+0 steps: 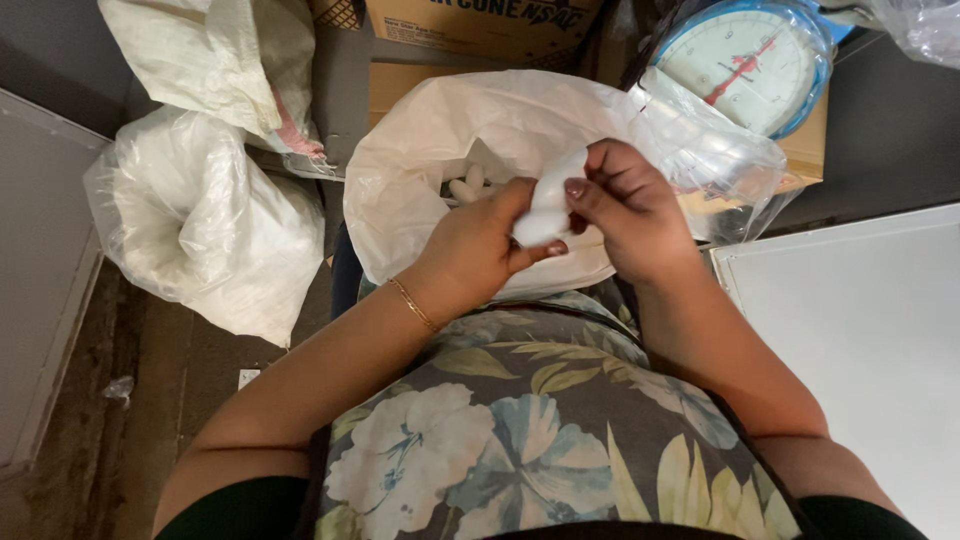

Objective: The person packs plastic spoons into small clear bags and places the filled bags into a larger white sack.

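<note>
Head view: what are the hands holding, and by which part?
A small white oblong piece: the left hand grips its lower end, and the right hand pinches its upper side.

1. Two hands, the left hand (478, 247) and the right hand (628, 205), are showing.
2. One white oblong piece (548, 208) is sitting between them.
3. Three white plastic bags are lying about: the open bag (420, 150), a full bag (200, 225), a folded bag (215, 55).
4. One blue dial scale (750, 60) is standing behind.
5. Two cardboard boxes (480, 25) are showing.
</note>
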